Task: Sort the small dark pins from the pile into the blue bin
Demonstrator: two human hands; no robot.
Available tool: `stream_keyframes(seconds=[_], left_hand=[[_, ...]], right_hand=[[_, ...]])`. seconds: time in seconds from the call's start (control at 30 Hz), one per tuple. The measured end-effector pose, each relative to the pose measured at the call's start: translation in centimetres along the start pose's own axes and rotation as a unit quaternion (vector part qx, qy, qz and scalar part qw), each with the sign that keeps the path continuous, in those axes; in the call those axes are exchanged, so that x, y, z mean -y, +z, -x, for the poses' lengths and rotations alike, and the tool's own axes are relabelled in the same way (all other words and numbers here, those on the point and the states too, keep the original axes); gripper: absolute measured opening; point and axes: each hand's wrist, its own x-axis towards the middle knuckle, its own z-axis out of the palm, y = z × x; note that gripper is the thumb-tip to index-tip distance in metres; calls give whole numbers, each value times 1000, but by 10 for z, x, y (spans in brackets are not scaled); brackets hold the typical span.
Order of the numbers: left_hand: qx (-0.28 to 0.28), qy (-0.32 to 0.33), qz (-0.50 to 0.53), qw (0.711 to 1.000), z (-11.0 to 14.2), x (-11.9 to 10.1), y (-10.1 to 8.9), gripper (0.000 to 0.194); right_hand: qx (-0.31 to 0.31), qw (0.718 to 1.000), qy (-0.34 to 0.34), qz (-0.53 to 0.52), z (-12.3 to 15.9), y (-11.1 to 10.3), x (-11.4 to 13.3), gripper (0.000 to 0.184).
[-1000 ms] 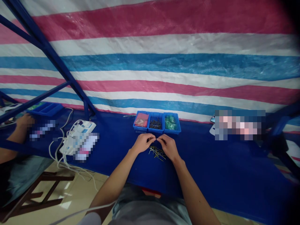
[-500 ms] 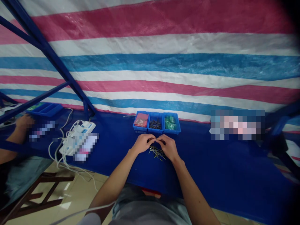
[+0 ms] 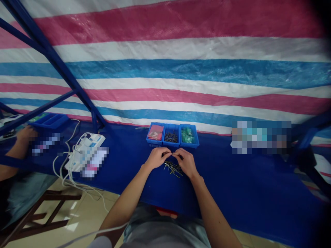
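My left hand (image 3: 156, 157) and my right hand (image 3: 185, 161) meet fingertip to fingertip just above the blue table (image 3: 232, 179). Both are closed in a pinch on a small thin piece that is too small to name. Under and between them lies a loose pile of thin dark and brass-coloured pins (image 3: 172, 167). Right behind my hands stand three small blue bins: the left bin (image 3: 156, 132) holds something red, the middle bin (image 3: 171, 136) holds dark pins, the right bin (image 3: 189, 135) holds green pieces.
A white power strip with cables (image 3: 82, 151) lies at the left of the table. Another person's arm and hand (image 3: 24, 134) rest at the far left near a blue tray (image 3: 51, 120). A striped tarp (image 3: 181, 69) hangs behind. Blue frame bars (image 3: 51, 58) cross the left.
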Motion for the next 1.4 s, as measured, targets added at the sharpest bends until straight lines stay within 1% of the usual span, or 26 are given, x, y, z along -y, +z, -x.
stream_keyframes(seconds=[0.5,0.8,1.2,1.4], left_hand=[[5,-14,8,1000,-1,-3,-2,25],[1,-15,9,1000,0,-2,-1,24],[0,-12,16,1000,0,-2,-1,24],[-2,-17,16,1000,0,-1,-2,24]], right_hand=[[-4,1000,-4,4,0,-2,-1,25],[-10,1000,2,2,-1,-5,-2,23],[-12,1000,10,8,0,-6,-3,24],[-11,1000,16,6,-1,-7,-3,21]])
